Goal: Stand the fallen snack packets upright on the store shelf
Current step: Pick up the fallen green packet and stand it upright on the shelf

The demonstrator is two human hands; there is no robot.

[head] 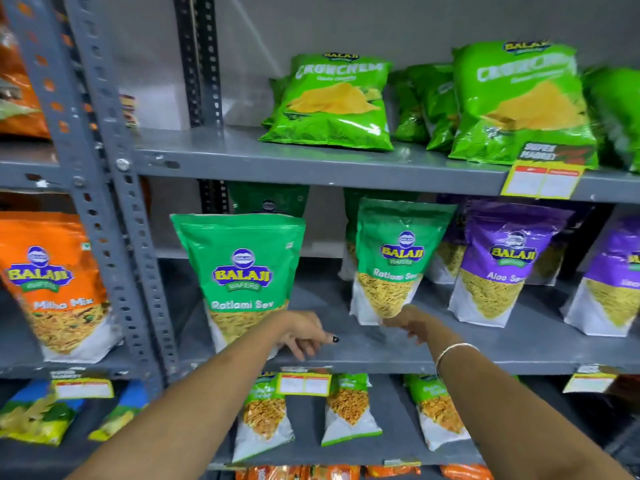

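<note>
Two green Ratlami Sev packets stand on the grey middle shelf. The left packet is upright near the shelf's front edge. My left hand hangs at its lower right corner, fingers loose and apart, gripping nothing. The second green packet tilts a little to the right, and its bottom seems slightly off the shelf. My right hand, blurred, pinches its lower right corner. More green packets stand behind both.
Purple Aloo Sev packets stand upright to the right. An orange Mitha Mix packet fills the left bay beyond the perforated grey post. Green Crunchem bags sit on the shelf above, and smaller packets below.
</note>
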